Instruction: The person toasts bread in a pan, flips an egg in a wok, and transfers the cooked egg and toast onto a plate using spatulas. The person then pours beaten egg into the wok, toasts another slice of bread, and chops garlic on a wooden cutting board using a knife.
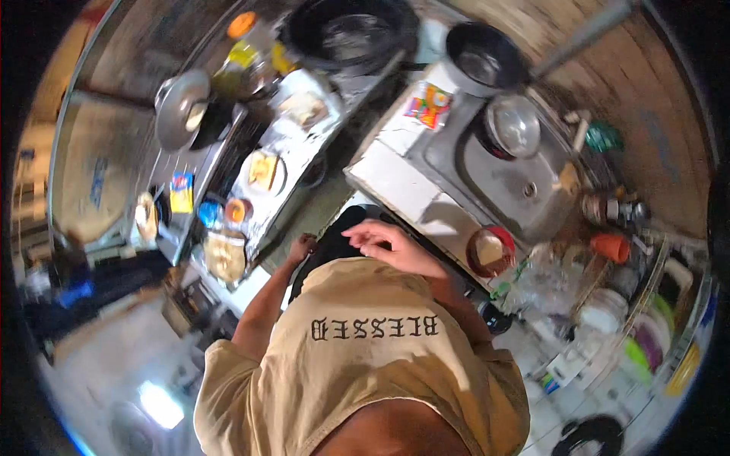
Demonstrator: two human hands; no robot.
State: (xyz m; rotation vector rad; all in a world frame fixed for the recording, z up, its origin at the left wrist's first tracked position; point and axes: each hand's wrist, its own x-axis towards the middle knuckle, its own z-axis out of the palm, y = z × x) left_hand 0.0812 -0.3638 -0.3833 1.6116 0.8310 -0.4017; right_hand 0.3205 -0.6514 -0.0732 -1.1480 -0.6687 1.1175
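- Right-hand counter [395, 156]: pale, tile-like top, edge running diagonally; largest surface near the right hand.
- Left-hand counter [277, 204]: shiny, pale top, crowded with food and containers.
- Sink [494, 178]: grey metal, round drain visible, set into the right-hand counter.
- Black basin [304, 30]: wide, round, at the far end of the left-hand counter.
- Metal bowl [517, 125]: silvery, round, inside the sink.
- Right hand [384, 242]: over dark trousers, before the shirt; fingers loosely spread and slightly bent, nothing seen in them.
- Red-rimmed bowl [506, 240]: round, pale contents; on the right-hand counter beside the sink, near the right forearm, apart from it.
- Tan item [225, 257]: smooth, rounded; near end of the left-hand counter. Kind unclear.
- Yellow-topped food [263, 170]: pale edges, on the left-hand counter.
- Left hand [304, 246]: between trousers and left-hand counter; small and blurred, cannot tell how the fingers stand.
- Jar [238, 210]: orange top, left-hand counter, beside something blue.
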